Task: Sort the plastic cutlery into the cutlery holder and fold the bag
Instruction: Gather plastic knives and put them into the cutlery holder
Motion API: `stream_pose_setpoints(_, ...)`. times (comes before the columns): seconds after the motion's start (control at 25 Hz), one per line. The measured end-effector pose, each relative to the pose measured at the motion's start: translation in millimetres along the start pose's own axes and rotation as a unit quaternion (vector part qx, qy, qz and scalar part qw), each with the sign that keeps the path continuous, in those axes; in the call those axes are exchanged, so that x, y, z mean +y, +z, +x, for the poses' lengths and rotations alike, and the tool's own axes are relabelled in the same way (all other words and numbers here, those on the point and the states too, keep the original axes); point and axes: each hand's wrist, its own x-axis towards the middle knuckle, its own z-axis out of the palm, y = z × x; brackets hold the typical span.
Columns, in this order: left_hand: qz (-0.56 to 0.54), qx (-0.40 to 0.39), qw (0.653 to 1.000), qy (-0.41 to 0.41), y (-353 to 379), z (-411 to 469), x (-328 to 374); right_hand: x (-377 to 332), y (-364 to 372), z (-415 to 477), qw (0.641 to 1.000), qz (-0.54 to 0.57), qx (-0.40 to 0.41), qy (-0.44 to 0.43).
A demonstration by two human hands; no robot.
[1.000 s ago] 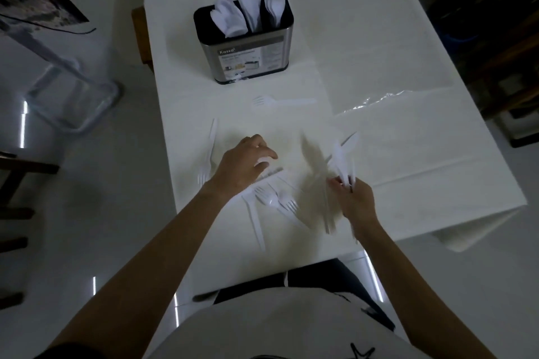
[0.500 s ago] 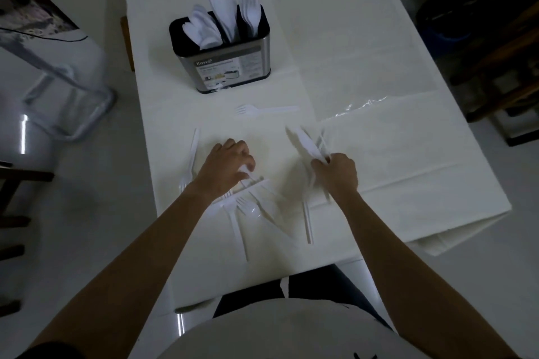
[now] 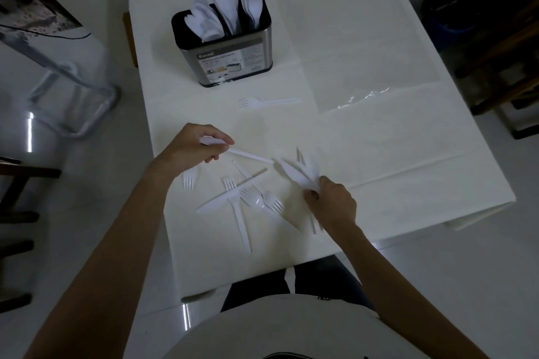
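Note:
A steel cutlery holder [image 3: 233,58] stands at the back of the white table [image 3: 379,154], with white spoons, knives and forks upright in its compartments. My left hand [image 3: 192,148] grips a white plastic knife [image 3: 248,154] by one end, lifted just over the table. My right hand [image 3: 332,204] is closed on a bunch of white cutlery [image 3: 297,175] that fans out toward the back left. Between my hands lie several loose forks, a spoon and a knife [image 3: 245,198]. One fork [image 3: 265,102] lies alone in front of the holder. The clear plastic bag [image 3: 364,38] lies flat to the holder's right.
A clear acrylic chair [image 3: 73,90] stands on the floor left of the table. Dark wooden furniture [image 3: 495,52] is close to the table's right side. My legs are under the near table edge [image 3: 262,271].
My left hand has lifted a knife off the pile and raised it toward the right. My right hand moved slightly right and nearer, still holding its bunch.

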Motion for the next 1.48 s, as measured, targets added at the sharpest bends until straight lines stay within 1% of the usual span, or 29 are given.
stream_pose_setpoints(0.12, -0.122, 0.065, 0.99, 0.008, -4, -18, -4, 0, -7, 5, 0.999, -0.021, 0.005, -0.029)
stream_pose_setpoints(0.24, -0.177, 0.125, 0.976, 0.004, 6, -33, -10, 7, -13, 12, 0.997, 0.04, 0.005, -0.068)
stream_pose_setpoints(0.36, -0.195, 0.129, 0.972, -0.012, 24, -41, -13, 7, -26, 19, 0.987, 0.132, -0.026, -0.091)
stream_pose_setpoints(0.48, -0.246, 0.118, 0.962, -0.007, 54, -45, 0, -3, -37, 16, 0.97, 0.167, -0.082, -0.155)
stream_pose_setpoints(0.56, -0.283, 0.105, 0.953, -0.001, 77, -45, 9, -8, -36, 10, 0.947, 0.23, -0.13, -0.181)
stream_pose_setpoints(0.64, -0.312, 0.104, 0.944, 0.002, 96, -42, 19, -13, -40, 7, 0.917, 0.31, -0.185, -0.17)
stream_pose_setpoints(0.72, -0.312, 0.11, 0.944, -0.007, 106, -35, 26, -16, -46, 8, 0.89, 0.366, -0.235, -0.138)
stream_pose_setpoints(0.84, -0.296, 0.103, 0.949, 0.004, 116, -30, 39, -19, -53, 8, 0.857, 0.414, -0.273, -0.138)
stream_pose_setpoints(0.88, -0.278, 0.105, 0.955, 0.01, 120, -29, 44, -18, -53, 9, 0.849, 0.426, -0.278, -0.139)
stream_pose_setpoints(1.0, -0.203, 0.123, 0.971, 0.028, 125, -23, 53, -15, -58, 9, 0.841, 0.436, -0.292, -0.133)
stream_pose_setpoints(1.12, -0.221, 0.132, 0.966, 0.02, 127, -22, 58, -9, -65, 10, 0.812, 0.474, -0.321, -0.119)
stream_pose_setpoints(1.2, -0.248, 0.158, 0.956, 0.014, 127, -22, 61, -7, -67, 13, 0.794, 0.512, -0.314, -0.093)
stream_pose_setpoints(1.24, -0.248, 0.168, 0.954, 0.016, 126, -22, 63, -8, -68, 13, 0.791, 0.518, -0.314, -0.083)
stream_pose_setpoints(1.32, -0.225, 0.172, 0.959, 0.022, 124, -22, 64, -11, -69, 13, 0.798, 0.498, -0.33, -0.081)
stream_pose_setpoints(1.4, -0.219, 0.163, 0.962, 0.024, 122, -21, 65, -14, -68, 11, 0.798, 0.478, -0.353, -0.104)
stream_pose_setpoints(1.48, -0.239, 0.146, 0.959, 0.037, 122, -20, 67, -18, -69, 11, 0.797, 0.459, -0.368, -0.133)
